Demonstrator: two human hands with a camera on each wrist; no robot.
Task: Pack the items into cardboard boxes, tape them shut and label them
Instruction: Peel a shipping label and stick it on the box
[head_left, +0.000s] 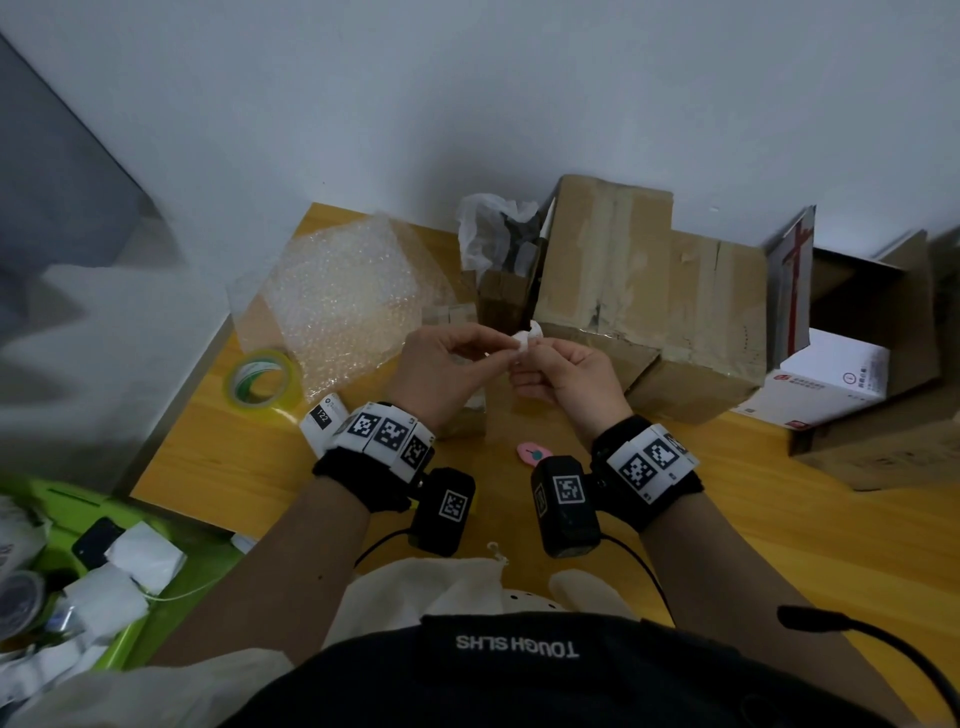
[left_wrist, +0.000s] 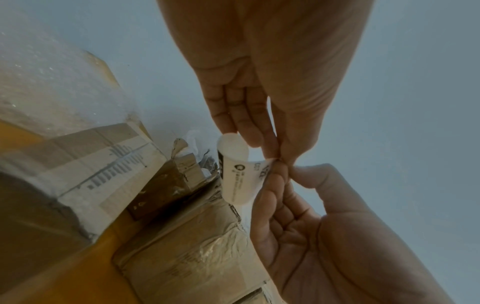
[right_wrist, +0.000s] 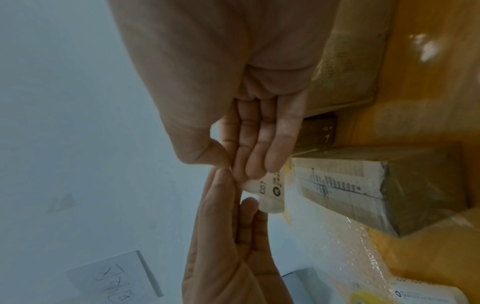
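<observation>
Label (head_left: 524, 341) is sitting mid-air between both hands, above the near-middle of the wooden table (head_left: 218, 457). Head view: left hand (head_left: 441, 364) and right hand (head_left: 563, 376) are both pinching it at the fingertips, other fingers loosely curled. My read: they're working a corner to split sticker from backing, hence holding it up close instead of flat on a box. Three taped cardboard boxes (head_left: 649, 291) are standing stacked far right. One small box (head_left: 470, 410) is sitting under the hands, mostly hidden. One tape roll (head_left: 262, 382) is lying near left, one sheet of bubble wrap (head_left: 337, 296) beyond it, both parked within reach. One spare label (head_left: 324, 423) is lying by the left wrist.

Left wrist view: label (left_wrist: 235, 172) is curling into a tube, print facing out; both thumb-and-finger pinches are meeting at its right corner.

Right wrist view: same label (right_wrist: 270, 191), "C07" legible, fingertips squeezing one edge. Small box (right_wrist: 376, 185) is lying just right of it, presumably next for labelling.
</observation>
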